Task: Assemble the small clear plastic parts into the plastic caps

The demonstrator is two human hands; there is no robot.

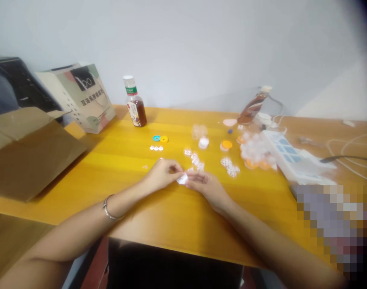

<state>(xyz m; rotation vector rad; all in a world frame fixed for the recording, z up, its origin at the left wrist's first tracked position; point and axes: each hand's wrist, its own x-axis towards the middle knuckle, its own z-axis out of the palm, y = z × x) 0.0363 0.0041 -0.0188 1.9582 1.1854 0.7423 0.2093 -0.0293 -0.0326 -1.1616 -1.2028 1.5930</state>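
Pinching a small round white piece (182, 179), both hands (183, 178) meet over glossy yellow table (117, 160).

We cannot make out the small white piece (182, 179) pinched between the left hand (163, 175) and right hand (208, 188). Near the table's (171, 208) right edge, a pixelated patch (331, 224) hides whatever lies there. A cardboard box (27, 152) is cut off at the picture's left edge.

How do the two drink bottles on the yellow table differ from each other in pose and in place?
The left bottle stands upright, while the right bottle leans strongly to one side. The left bottle stands alone on bare table near the paper bag; the right bottle sits among small plastic parts and white cables. The left bottle shows a white and red label; the right bottle's label is too blurred to tell. Both have pale caps and hold a brown liquid.
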